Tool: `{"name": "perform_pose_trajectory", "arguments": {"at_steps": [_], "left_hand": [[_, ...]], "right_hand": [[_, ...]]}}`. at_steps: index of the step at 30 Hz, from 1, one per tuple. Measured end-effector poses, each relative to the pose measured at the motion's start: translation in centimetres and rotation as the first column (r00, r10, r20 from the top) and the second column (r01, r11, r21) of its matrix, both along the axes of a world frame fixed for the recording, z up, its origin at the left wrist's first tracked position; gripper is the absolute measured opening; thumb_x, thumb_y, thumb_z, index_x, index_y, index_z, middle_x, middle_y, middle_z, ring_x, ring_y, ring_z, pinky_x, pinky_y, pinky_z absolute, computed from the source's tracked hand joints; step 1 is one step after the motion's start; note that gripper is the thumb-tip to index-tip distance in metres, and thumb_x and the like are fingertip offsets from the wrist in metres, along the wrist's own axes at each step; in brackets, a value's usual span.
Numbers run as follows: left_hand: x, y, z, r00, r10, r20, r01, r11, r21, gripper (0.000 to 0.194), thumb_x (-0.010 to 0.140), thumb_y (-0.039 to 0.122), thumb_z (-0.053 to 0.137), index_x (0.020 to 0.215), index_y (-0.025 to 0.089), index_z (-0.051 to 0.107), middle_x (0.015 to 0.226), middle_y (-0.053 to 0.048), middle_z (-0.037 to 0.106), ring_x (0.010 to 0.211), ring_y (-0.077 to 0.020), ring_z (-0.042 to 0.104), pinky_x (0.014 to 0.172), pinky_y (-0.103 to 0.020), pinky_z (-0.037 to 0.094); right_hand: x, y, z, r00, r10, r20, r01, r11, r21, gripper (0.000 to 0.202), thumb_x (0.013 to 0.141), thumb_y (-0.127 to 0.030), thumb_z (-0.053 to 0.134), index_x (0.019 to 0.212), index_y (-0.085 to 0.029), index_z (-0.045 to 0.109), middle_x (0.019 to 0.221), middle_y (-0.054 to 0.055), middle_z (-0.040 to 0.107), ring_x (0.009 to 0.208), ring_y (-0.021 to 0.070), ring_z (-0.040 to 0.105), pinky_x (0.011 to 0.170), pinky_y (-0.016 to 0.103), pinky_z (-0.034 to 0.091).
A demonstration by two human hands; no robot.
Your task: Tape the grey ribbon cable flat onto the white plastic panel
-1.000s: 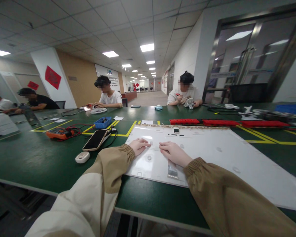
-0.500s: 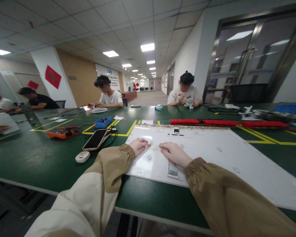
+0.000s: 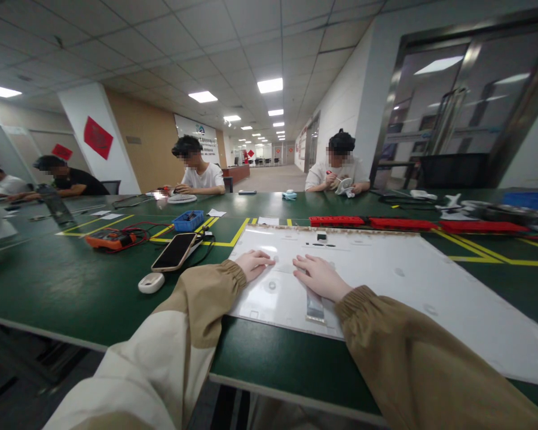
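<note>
A large white panel (image 3: pixel 376 298) lies flat on the green table in front of me, with faint round marks and a ragged brownish strip along its far edge. My left hand (image 3: pixel 254 264) rests on the panel's left part, fingers stretched out and holding nothing. On the panel's middle lies my right hand (image 3: pixel 319 277), also open, its fingers a little spread. Partly under the right wrist is a small clear packet (image 3: pixel 315 310). Beyond the hands, a small dark square piece (image 3: pixel 321 236) and thin dark slots show near the panel's far edge.
Left of the panel lie a phone (image 3: pixel 174 252), a white oval case (image 3: pixel 151 283), an orange multimeter (image 3: pixel 110 238) and a blue bin (image 3: pixel 188 221). Red power strips (image 3: pixel 401 224) line the far side. Two people work across the table; others sit at far left.
My right hand has shifted very slightly, its fingers a bit more spread. The left hand stays in place. At far left, a person's hands have gone from sight beside a whitish object.
</note>
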State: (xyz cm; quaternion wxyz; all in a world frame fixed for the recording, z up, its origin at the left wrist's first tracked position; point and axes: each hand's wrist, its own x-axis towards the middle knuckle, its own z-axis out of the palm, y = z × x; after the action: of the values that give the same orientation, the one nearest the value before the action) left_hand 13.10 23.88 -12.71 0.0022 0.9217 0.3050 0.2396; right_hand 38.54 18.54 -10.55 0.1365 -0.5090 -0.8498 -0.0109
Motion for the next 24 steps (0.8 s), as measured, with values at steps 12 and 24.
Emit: {"name": "perform_pose_trajectory", "arguments": {"at_steps": [12, 24], "left_hand": [[0.0, -0.1, 0.1, 1.0, -0.006, -0.006, 0.006, 1.0, 0.01, 0.034, 0.087, 0.017, 0.045, 0.115, 0.021, 0.063, 0.112, -0.009, 0.06, 0.103, -0.0218, 0.055, 0.095, -0.037, 0.043], [0.0, -0.1, 0.1, 1.0, 0.001, -0.001, -0.001, 1.0, 0.014, 0.034, 0.086, 0.016, 0.046, 0.115, 0.022, 0.063, 0.111, -0.008, 0.061, 0.102, -0.0218, 0.055, 0.094, -0.037, 0.044]], "right_hand": [[0.0, -0.2, -0.2, 0.991, 0.133, 0.001, -0.132, 0.981, 0.145, 0.037, 0.091, -0.028, 0.04, 0.12, -0.016, 0.06, 0.132, 0.009, 0.052, 0.124, 0.0241, 0.044, 0.103, 0.039, 0.03], [-0.4, -0.7, 0.6, 0.996, 0.001, -0.084, 0.003, 0.999, 0.044, 0.032, 0.086, -0.034, 0.047, 0.11, -0.024, 0.067, 0.121, 0.002, 0.061, 0.116, 0.024, 0.052, 0.098, 0.037, 0.036]]}}
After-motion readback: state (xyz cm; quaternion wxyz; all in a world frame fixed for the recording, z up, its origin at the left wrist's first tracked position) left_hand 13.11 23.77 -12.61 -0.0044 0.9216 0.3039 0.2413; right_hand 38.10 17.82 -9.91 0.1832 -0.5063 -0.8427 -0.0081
